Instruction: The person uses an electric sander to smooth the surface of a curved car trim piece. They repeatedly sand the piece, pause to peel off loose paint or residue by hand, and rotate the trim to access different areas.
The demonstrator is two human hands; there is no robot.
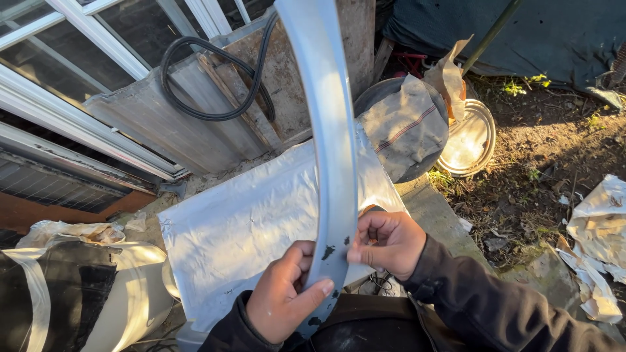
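Two bare hands grip the lower end of a long, curved pale-blue trim panel [329,130], which rises from the bottom centre of the view and arcs away toward 12 o'clock, out of the top of the frame. The left hand [282,301] wraps the strip from the 8 o'clock side, its thumb pressed flat across the painted face; the fingers [303,251] curl behind the edge, closed on the panel. The right hand [386,242] pinches the opposite edge from 3 o'clock, fingers folded tight against it, and something small and orange seems to peek out above the knuckles, too hidden to identify.

Several dark chips and bare spots [328,251] mark the paint between the two hands and just below the left thumb; the upper stretch looks smooth and evenly coloured. Judged from that, the lower end has flaws left while the rest appears sound.

Behind the strip, a crumpled white sheet [241,228] lies spread out. A coiled black hose [208,78] rests at 11 o'clock, a cloth-draped round tub [407,124] at 1 o'clock with a shiny metal lid [473,140] beside it, and torn paper [596,241] lies on the dirt at 3 o'clock.
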